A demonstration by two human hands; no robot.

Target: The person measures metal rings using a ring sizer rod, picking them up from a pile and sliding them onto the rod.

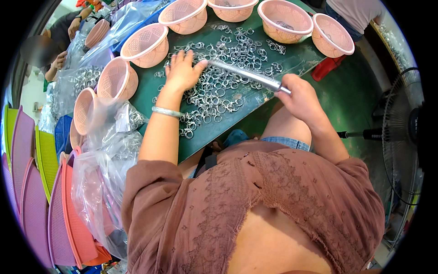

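Observation:
In my right hand [301, 97] is the handle end of a silver ring mandrel [244, 73], a tapered metal rod with its thin end pointing left. My left hand [184, 73] lies over the pile with its fingers spread, and its thumb is close to the mandrel's thin tip. Whether the thumb touches the tip I cannot tell. Many loose silver metal rings [219, 89] are scattered beneath both the mandrel and the left hand, on a green tabletop [237, 119]. No ring shows on the mandrel's visible length.
Several pink mesh baskets [146, 45] line the table's far and left edges. Clear plastic bags [107, 155] and stacked coloured baskets [34, 205] crowd the left. A red object [326, 68] is by the right corner; a black fan [401, 123] stands right. Other people are at the far side.

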